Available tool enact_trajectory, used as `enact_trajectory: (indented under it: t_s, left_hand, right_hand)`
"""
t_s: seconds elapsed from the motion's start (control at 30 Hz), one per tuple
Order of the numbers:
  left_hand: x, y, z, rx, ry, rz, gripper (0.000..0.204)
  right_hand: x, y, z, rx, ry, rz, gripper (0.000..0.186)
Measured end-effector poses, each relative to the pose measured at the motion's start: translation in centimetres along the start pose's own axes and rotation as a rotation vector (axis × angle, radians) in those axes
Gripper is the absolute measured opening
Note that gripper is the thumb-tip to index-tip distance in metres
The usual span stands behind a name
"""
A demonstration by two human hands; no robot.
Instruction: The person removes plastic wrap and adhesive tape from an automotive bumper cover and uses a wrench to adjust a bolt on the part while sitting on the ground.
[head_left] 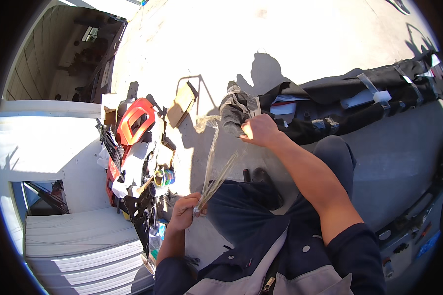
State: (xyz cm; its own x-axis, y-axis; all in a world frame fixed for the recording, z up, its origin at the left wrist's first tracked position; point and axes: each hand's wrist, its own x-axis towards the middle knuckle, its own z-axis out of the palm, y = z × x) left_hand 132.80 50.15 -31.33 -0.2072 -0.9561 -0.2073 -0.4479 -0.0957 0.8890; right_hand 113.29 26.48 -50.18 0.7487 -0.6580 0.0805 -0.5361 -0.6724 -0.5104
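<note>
My left hand [183, 212] is closed in a fist around one end of a crumpled strip of clear tape [214, 179]. From there the strip runs up and away toward the near end of a long bundle [325, 101], which is wrapped in black fabric and bound with clear tape. My right hand [262, 131] grips the grey-black cloth end [234, 110] of that bundle. White and red material shows through a gap in the black wrapping. Whatever lies under my right fingers is hidden.
Left of the bundle, a red plastic object [135, 120] lies among cluttered tools, with rolls of tape [164, 177] nearby. A cardboard piece [181, 105] sits on the sunlit concrete. Pale ribbed panels [88, 246] are at lower left. A grey tool case [413, 231] stands at right.
</note>
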Motion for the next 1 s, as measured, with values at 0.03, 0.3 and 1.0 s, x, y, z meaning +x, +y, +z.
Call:
enact_trajectory:
  t_s: [0.03, 0.3, 1.0]
  left_hand:
    - [-1.0, 1.6, 0.0, 0.015, 0.037, 0.083, 0.026]
    - [-7.1, 11.9, 1.6, -0.403, 0.522, 0.729, 0.028]
    - [5.5, 29.8, -12.2, -0.454, 0.785, 1.141, 0.030]
  right_hand:
    - [-0.3, 0.4, 0.2, -0.017, -0.060, 0.023, 0.033]
    - [-1.8, 1.3, 3.7, -0.113, -0.235, 0.111, 0.021]
    - [-2.8, -3.7, -2.3, 0.219, -0.090, -0.111, 0.039]
